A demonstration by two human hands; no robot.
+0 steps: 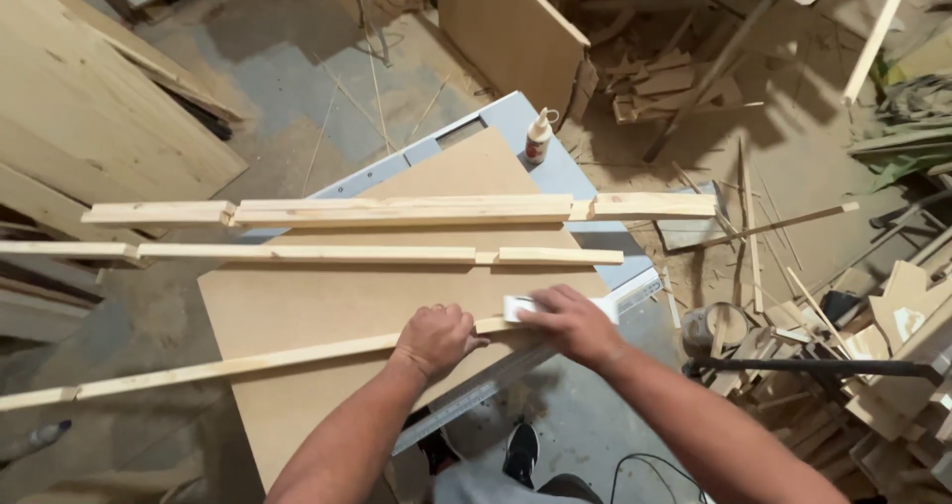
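Two bare hands work the near long pale wooden strip (248, 363) on the brown fibreboard panel (327, 306). Left hand (434, 337) closes over it; right hand (572, 323), just beside, presses a small white block (518, 309) with fingers curled around it.

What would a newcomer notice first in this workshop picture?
Probably the two hands in the centre: the left hand presses a long wooden strip onto a brown board, while the right hand holds a small white block against it. Beyond them lie more wooden strips, and a white glue bottle stands behind.
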